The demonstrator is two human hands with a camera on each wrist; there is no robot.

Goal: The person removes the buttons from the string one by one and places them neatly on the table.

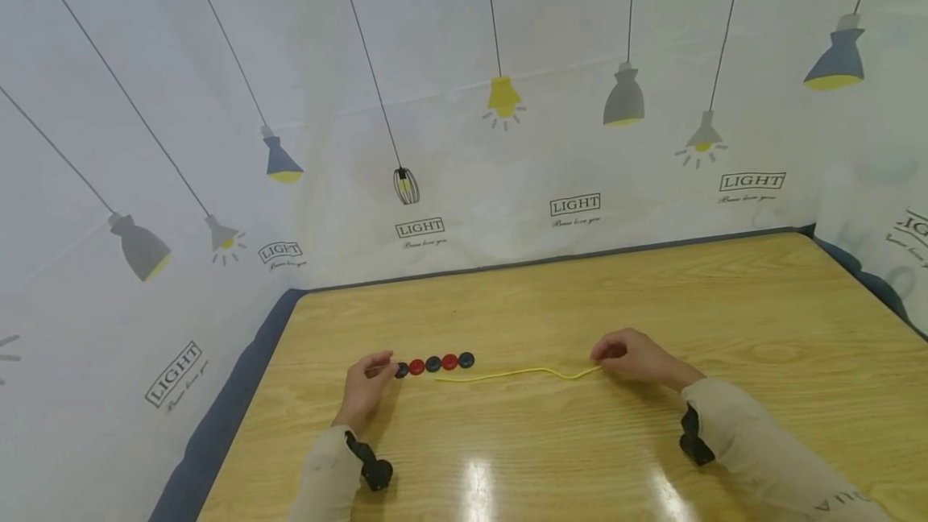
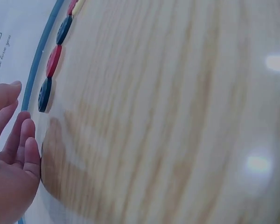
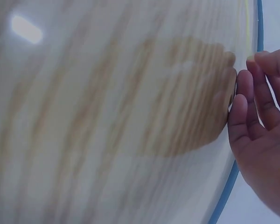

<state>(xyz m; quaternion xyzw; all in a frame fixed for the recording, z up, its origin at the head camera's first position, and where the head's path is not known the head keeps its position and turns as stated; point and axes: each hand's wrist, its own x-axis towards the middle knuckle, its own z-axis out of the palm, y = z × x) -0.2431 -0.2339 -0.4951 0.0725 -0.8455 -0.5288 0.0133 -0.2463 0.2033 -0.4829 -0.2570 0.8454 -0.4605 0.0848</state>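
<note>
Dark blue and red button-like discs [image 1: 433,364] lie in a short row, colours alternating. My left hand [image 1: 365,385] is at the row's left end, beside the last dark disc [image 2: 45,94]. In the left wrist view its fingers [image 2: 27,135] are loosely bent, with a gap between the thumb and that disc. A thin yellow cord [image 1: 507,374] runs wavily across the table, its left end just in front of the discs. My right hand [image 1: 634,357] pinches the cord's right end between thumb and fingertips. In the right wrist view the cord [image 3: 248,28] leads away from the pinch.
Both hands are over a glossy wood-grain table [image 1: 565,441] with bright light reflections. A white wall sheet [image 1: 464,143] printed with hanging lamps stands along its back and sides. Dark devices [image 1: 377,474] are strapped at both wrists.
</note>
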